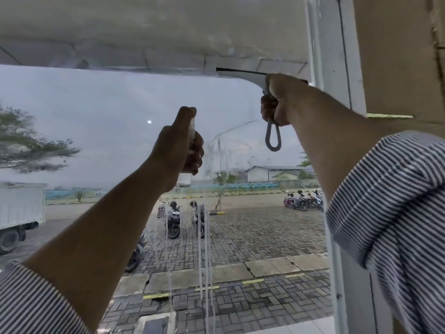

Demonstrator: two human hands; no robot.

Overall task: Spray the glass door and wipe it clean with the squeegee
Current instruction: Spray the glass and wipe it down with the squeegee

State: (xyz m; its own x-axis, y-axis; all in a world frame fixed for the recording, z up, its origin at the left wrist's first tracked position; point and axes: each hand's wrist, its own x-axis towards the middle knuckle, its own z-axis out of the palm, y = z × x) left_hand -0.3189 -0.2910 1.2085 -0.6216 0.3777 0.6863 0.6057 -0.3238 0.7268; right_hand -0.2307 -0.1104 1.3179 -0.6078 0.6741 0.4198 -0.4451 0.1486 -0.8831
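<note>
Your right hand (279,100) is raised toward one o'clock, its fingers wrapped tight round the handle of a pale grey plastic squeegee with a black rubber edge (240,74). The blade lies level against the large clear glass door (96,104), high up, with its right end near the white door frame (337,68). A grey loop (273,138) hangs below your fist. Your left hand (175,145) sits near the centre, at about eight o'clock from the right hand. Its fingers are curled round a small clear plastic spray bottle (185,181) held upright. The forefinger seems to rest on the bottle's top, though the nozzle is hidden. Thin white trails of liquid (204,237) run down the glass toward six o'clock. Both striped sleeves (397,189) are pushed up your forearms.
</note>
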